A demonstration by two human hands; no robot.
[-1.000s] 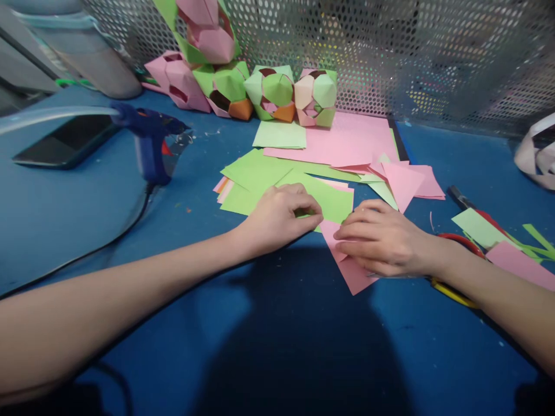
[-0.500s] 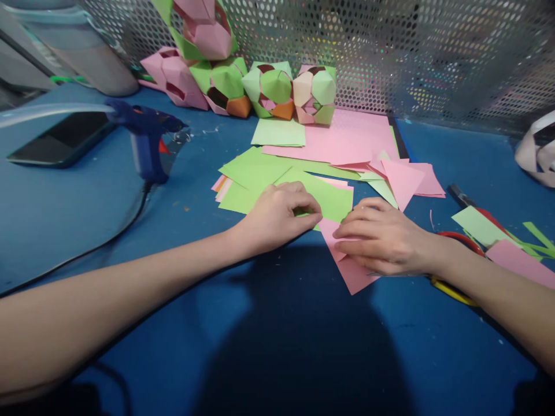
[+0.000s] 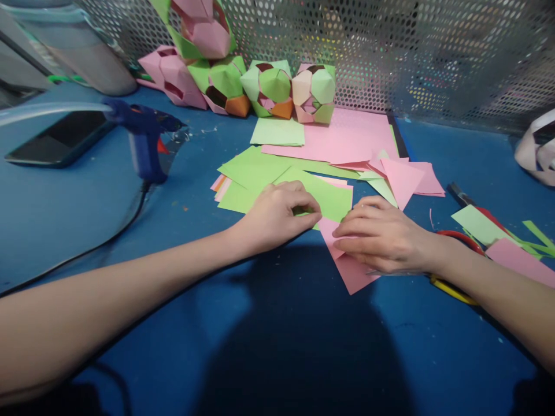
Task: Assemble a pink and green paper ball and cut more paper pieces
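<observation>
A partly folded pink paper (image 3: 353, 273) lies on the blue table, its lower corner pointing toward me. My left hand (image 3: 288, 214) pinches the paper's upper left corner between thumb and forefinger. Over the right part of the same paper rests my right hand (image 3: 381, 237), palm down, fingers stretched out and slightly apart, hiding much of the fold. Just behind both hands are green sheets (image 3: 329, 196) with pink and orange edges showing beneath.
Folded paper balls (image 3: 274, 86) stand along the metal mesh at the back. A blue glue gun (image 3: 145, 144) with its cord and a dark phone (image 3: 60, 138) are at the left. Scissors (image 3: 459, 240) and paper strips lie beside my right forearm.
</observation>
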